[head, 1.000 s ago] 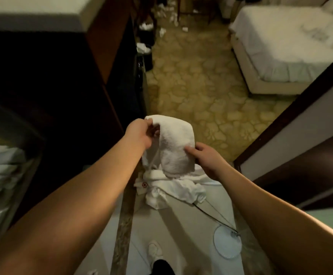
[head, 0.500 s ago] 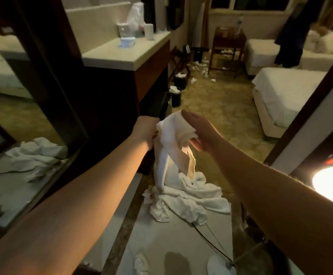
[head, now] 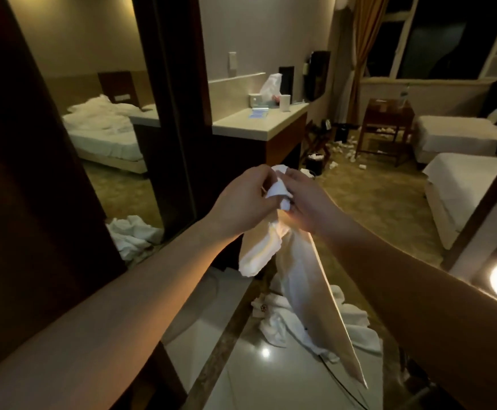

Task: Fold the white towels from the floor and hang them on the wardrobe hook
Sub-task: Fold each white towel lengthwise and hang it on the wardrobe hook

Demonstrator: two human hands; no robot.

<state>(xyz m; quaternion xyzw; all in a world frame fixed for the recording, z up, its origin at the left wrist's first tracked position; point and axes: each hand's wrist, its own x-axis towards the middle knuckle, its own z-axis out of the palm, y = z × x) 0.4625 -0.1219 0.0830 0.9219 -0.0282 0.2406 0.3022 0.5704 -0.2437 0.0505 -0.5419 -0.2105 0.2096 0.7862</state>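
Both hands, left hand (head: 241, 199) and right hand (head: 306, 202), pinch the towel (head: 297, 270) top edge, mid-fold. Next: align corners. Floor pile (head: 351, 324) waits.

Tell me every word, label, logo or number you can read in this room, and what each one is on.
No text here can be read.
Small red mark on a white towel on the floor: a logo or emblem, too small to read.
Blue-and-white item on the counter: print too blurred to read.
White box on the counter: no legible print.
Wall plate above the counter: nothing legible.
Towel held in both hands: plain, nothing printed shows.
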